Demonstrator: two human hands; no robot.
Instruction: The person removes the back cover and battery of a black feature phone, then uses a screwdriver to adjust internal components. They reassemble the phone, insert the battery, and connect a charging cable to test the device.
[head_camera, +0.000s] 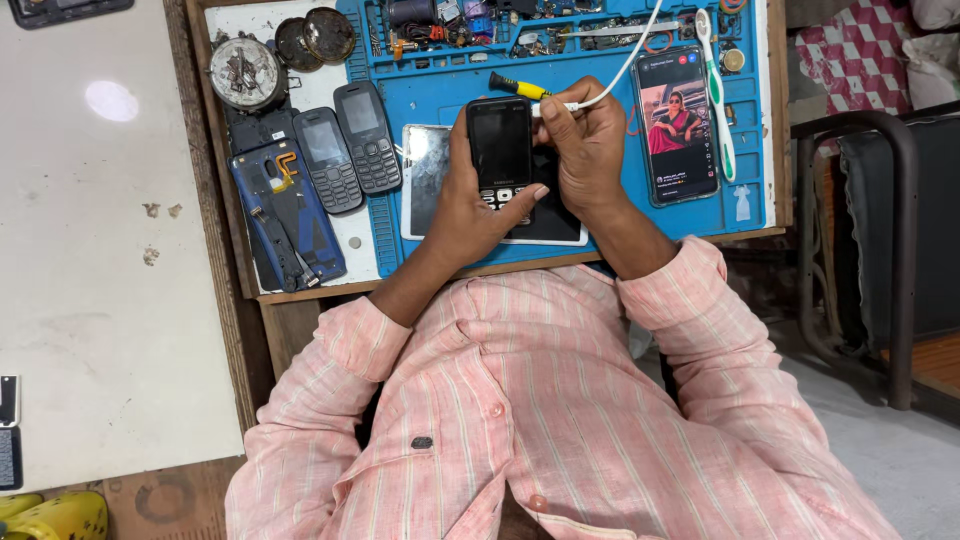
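Centre frame, your left hand (462, 205) grips the black keypad phone (500, 150); your right hand (585, 140) pinches the white cable plug (560, 106) at its top edge: seat it squarely.

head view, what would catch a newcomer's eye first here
First, the black keypad phone at the centre, held upright in the left hand over the blue work mat, while the right hand pinches a white cable by the phone's top edge. To the right lies a lit smartphone showing a picture; to the left, two grey keypad phones lie side by side.
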